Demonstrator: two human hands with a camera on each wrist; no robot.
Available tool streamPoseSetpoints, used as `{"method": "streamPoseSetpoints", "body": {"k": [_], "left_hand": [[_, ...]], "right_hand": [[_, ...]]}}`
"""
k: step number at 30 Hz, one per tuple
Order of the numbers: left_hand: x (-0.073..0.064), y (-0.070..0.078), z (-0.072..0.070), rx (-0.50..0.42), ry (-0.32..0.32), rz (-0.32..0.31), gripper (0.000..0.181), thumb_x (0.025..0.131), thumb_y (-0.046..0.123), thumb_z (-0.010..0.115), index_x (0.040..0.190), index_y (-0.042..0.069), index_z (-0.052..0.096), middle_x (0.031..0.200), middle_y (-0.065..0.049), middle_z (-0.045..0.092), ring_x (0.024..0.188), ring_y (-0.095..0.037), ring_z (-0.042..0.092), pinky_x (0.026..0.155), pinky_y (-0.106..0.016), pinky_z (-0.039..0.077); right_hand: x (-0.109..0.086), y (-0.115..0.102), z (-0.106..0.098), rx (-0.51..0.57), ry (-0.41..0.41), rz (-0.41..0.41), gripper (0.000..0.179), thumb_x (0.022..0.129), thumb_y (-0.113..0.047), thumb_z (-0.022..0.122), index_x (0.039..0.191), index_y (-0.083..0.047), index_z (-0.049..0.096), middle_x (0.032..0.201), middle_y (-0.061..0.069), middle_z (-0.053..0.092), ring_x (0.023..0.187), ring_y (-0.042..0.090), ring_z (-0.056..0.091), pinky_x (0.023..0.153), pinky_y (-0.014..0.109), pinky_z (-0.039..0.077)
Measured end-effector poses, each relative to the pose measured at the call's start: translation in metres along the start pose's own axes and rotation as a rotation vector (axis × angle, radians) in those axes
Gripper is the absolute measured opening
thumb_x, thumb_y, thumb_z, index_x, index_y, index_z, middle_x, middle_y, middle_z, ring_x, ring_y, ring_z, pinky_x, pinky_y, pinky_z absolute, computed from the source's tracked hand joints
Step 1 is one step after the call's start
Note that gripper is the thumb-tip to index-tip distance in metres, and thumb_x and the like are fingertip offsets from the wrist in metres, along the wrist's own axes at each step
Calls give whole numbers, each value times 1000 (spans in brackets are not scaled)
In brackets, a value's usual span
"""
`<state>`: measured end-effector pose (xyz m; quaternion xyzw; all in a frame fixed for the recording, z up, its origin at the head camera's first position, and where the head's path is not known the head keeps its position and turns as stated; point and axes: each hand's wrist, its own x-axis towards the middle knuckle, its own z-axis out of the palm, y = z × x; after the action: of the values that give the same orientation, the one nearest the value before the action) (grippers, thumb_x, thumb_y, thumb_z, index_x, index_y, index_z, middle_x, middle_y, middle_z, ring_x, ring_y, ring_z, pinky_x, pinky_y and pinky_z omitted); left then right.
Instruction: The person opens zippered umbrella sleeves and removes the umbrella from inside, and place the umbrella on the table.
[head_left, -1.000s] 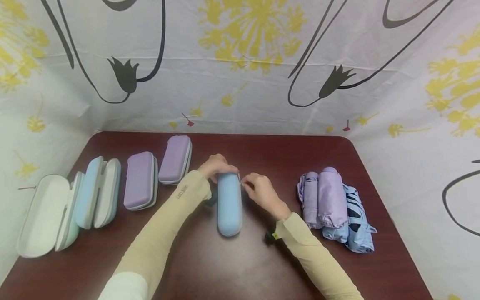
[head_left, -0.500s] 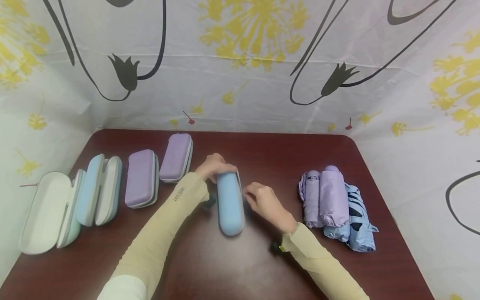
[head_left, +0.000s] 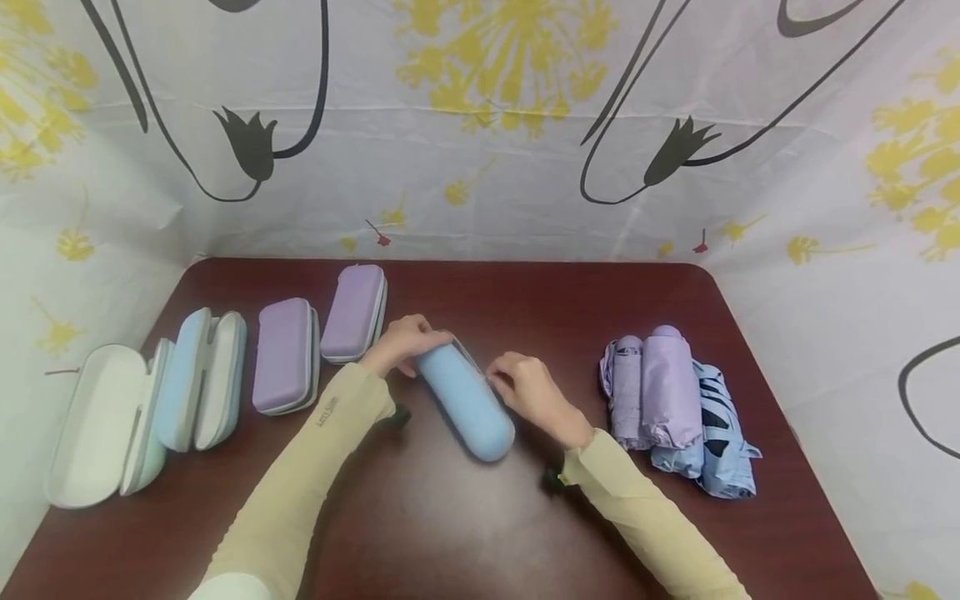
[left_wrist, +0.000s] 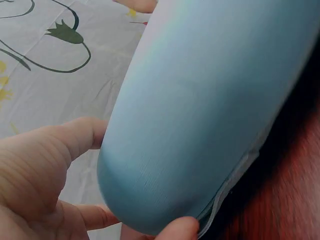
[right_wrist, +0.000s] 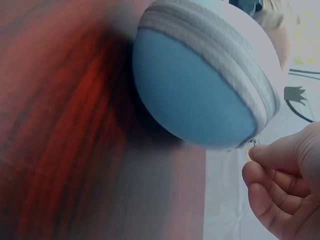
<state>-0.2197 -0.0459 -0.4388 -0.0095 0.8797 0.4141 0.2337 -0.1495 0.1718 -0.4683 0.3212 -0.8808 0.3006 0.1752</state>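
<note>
A light blue zip case (head_left: 467,402) lies slanted on the table in front of the person, its near end toward the right. My left hand (head_left: 405,343) grips its far end. In the left wrist view the fingers (left_wrist: 92,134) and thumb are around the rounded end, where the edge of the zip parts slightly. My right hand (head_left: 531,390) is at the case's right side. Seen from the right wrist, thumb and forefinger pinch a small zip pull (right_wrist: 255,143) at the end of the grey zip band (right_wrist: 205,52), the other fingers curled.
Left of the hands lie two lilac cases (head_left: 283,354), a light blue case (head_left: 197,379) standing open, and a pale mint case (head_left: 101,429), also open. Folded lilac umbrellas (head_left: 667,387) rest on blue ones (head_left: 726,450) at right. Patterned cloth (head_left: 480,200) hangs behind the table (head_left: 420,525).
The blue case has turned from nearly straight to slanted, its near end swinging right and its far end left with the left hand. The right hand has come slightly down along its side.
</note>
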Motion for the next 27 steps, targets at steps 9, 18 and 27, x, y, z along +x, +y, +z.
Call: {"method": "streamPoseSetpoints", "body": {"k": [9,18,27], "left_hand": [[-6,-17,-13,325,64,491,50,76,32,74,117,7,59,115,-12,58,99,-26,56,81,-39,48],[-15,-18,-11,660,-88,867,62,63,19,83,121,19,59,122,-4,51,111,-22,46,88,-44,47],[-15,-23,-4,775,12,948,64,62,27,84,121,21,59,121,-3,53,109,-19,48,83,-38,50]], "right_hand": [[10,7,-2,18,-109,-19,6,80,2,69,82,-3,69,78,4,65,74,15,63,66,27,52],[11,9,-3,38,-138,-24,6,81,2,68,85,-2,69,80,5,65,74,16,63,65,26,52],[-2,11,-12,2,-129,-52,6,81,2,68,84,-3,68,79,5,64,73,16,62,64,26,52]]}}
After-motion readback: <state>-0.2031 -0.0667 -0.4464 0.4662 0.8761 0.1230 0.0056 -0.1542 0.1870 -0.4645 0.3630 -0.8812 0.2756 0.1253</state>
